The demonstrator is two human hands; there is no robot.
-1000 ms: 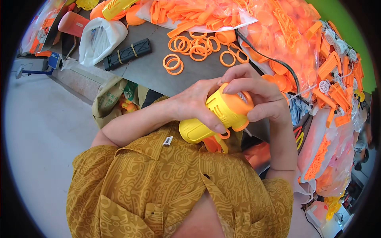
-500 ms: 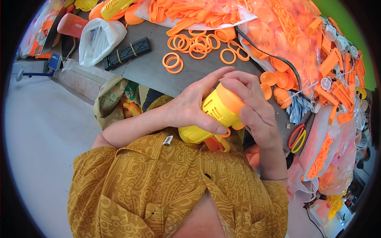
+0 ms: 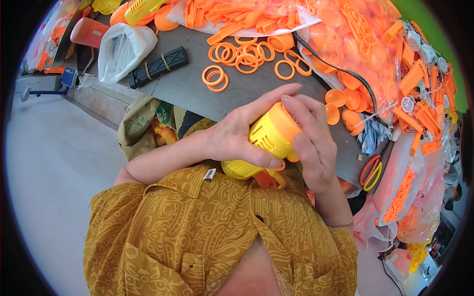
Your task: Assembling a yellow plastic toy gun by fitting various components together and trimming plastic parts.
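A yellow plastic toy body (image 3: pixel 265 134) with slots in its side and an orange collar (image 3: pixel 288 123) at one end is held tilted in front of my chest. My left hand (image 3: pixel 236 132) wraps round the yellow part, its thumb lying along the near side. Fingers of my right hand (image 3: pixel 315 140) are curled over the orange collar and press on it. An orange handle-like part (image 3: pixel 269 178) shows below the body, partly hidden. Several loose orange rings (image 3: pixel 242 55) lie on the dark table (image 3: pixel 192 89) beyond my hands.
A black bar with bands (image 3: pixel 159 66) and a white plastic bag (image 3: pixel 124 52) are at the left. Orange strips (image 3: pixel 247 17) and orange cups in a clear bag (image 3: pixel 340 44) fill the far side. Red-and-yellow-handled scissors (image 3: pixel 371 172) lie at the right edge.
My right hand has shifted slightly left and down around the orange collar, showing more of it. My left hand stays round the yellow body.
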